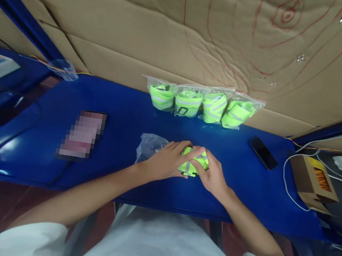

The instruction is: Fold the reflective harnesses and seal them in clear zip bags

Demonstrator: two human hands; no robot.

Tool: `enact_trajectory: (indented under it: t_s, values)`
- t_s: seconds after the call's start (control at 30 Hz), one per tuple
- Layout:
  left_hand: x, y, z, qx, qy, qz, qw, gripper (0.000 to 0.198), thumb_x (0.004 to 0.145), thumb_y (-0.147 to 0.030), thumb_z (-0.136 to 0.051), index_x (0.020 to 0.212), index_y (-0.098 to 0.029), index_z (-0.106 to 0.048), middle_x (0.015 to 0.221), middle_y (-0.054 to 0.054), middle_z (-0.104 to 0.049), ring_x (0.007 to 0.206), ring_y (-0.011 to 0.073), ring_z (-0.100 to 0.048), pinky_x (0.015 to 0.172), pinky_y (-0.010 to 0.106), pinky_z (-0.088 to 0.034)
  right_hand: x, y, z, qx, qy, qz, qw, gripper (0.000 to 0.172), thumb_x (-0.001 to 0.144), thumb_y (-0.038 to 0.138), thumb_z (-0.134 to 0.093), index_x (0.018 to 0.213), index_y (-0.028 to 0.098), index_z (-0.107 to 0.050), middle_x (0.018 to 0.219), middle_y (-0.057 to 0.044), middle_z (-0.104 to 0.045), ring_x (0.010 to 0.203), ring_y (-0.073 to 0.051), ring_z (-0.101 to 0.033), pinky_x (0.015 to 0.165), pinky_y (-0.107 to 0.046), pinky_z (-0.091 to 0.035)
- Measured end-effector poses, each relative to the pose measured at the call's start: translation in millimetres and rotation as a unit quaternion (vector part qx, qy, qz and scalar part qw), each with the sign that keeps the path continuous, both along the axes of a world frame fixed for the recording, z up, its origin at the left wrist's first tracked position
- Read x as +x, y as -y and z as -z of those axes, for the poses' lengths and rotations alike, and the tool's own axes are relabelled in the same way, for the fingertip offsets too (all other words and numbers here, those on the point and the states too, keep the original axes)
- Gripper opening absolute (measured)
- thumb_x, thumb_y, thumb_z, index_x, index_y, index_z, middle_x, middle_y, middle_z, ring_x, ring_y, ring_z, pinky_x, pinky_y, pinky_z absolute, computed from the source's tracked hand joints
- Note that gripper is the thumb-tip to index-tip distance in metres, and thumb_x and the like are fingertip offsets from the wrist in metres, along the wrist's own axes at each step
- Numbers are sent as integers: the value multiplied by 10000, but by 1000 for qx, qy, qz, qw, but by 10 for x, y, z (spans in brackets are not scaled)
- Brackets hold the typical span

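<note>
Between both hands is a folded neon-yellow reflective strap [193, 166] with grey bands and a dark buckle at its lower edge. My left hand [172, 157] grips it from the left, fingers closed around its side. On the other side, my right hand [214, 173] presses it with the thumb across its front. Left of my left hand lies a clear plastic bag [150, 145], partly covered by the hand. Behind the hands stands a row of several bagged neon straps [188, 104], leaning near the cardboard wall.
A phone [82, 135] with a blurred screen lies on the blue table [127, 117] at left. At right are a dark phone [263, 153], an open cardboard box [313, 183] and white cables [285, 168]. A cardboard wall [126, 17] closes the back.
</note>
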State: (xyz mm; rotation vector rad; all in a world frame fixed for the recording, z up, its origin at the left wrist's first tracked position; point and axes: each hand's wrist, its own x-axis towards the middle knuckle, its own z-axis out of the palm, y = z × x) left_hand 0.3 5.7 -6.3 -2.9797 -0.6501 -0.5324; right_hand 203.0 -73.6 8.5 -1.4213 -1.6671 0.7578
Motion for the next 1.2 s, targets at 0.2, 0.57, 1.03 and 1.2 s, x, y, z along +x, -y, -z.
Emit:
enact_trajectory:
  t_s: [0.2,0.57,1.03,1.2]
  values:
    - [-92,-22,-95,-65,8,6,998,1412,631,-627,-939,1686,-208,-98,1654,288,-354,1509,431,-439,1194,566,-403,85,-102,-11,-46,-30,36,998,436,996,484,-646,1353,241,-586,1152,-63,-754,926,-218,-711,820,-335,-564]
    - [-155,-231,31,-175,-44,-4,984,1033,797,-661,-814,1564,-107,-400,1482,193,-612,1376,341,-586,1192,460,-347,195,-148,-54,-43,67,-59,995,414,1028,478,-607,1380,263,-571,1221,-56,-720,964,-204,-686,862,-325,-544]
    - [-33,-67,90,-113,16,-49,992,1139,797,-755,-754,1590,-54,-335,1508,256,-571,1350,373,-581,1129,436,-337,-23,-150,165,56,80,77,992,393,1054,435,-563,1392,236,-550,1407,-130,-639,1335,-256,-604,1139,-432,-495]
    - [-63,-77,101,-112,7,-61,992,1259,779,-782,-748,1636,-16,-234,1497,262,-582,1296,365,-622,1110,431,-362,26,-152,100,107,154,-27,982,320,1092,326,-484,1366,274,-641,1494,-128,-593,1478,-253,-513,1218,-489,-449]
